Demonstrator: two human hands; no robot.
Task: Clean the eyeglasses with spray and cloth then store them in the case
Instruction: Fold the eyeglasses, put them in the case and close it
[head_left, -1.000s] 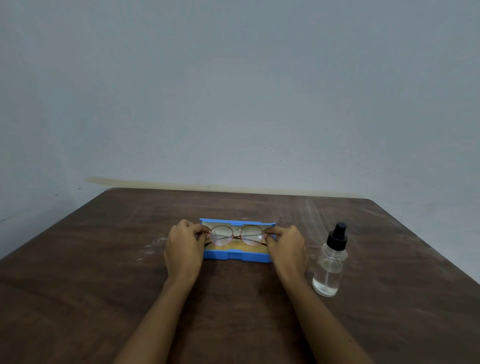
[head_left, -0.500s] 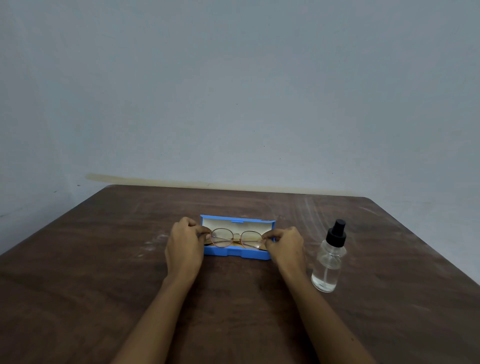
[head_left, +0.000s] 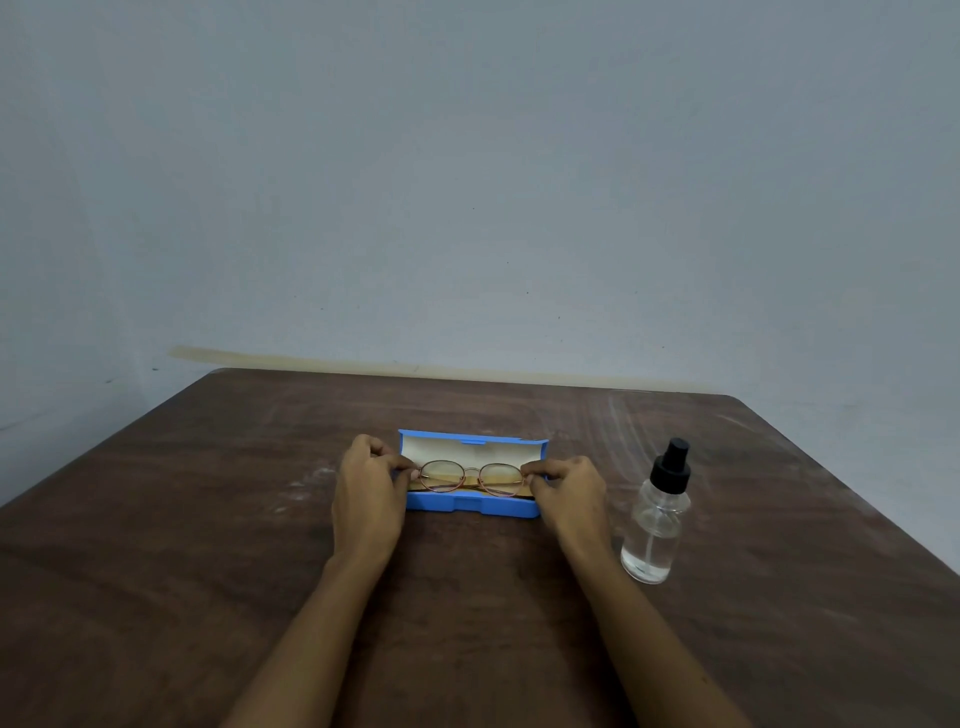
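A blue eyeglass case (head_left: 470, 505) lies open at the middle of the brown table, its cream-lined lid tilted up at the back. Thin round-rimmed eyeglasses (head_left: 471, 477) sit low in the case's opening, folded. My left hand (head_left: 369, 491) pinches the frame's left end and my right hand (head_left: 569, 491) pinches its right end. A yellowish lining or cloth shows under the lenses; I cannot tell which. A clear spray bottle (head_left: 657, 519) with a black nozzle stands upright to the right of my right hand.
The dark wooden table (head_left: 208, 545) runs to a plain grey wall at the back. Its left and right edges slant away on either side. Faint white smears mark the wood left of the case and at the far right.
Both hands have lowered the eyeglasses from just above the case down into its opening. The bottle has not moved.
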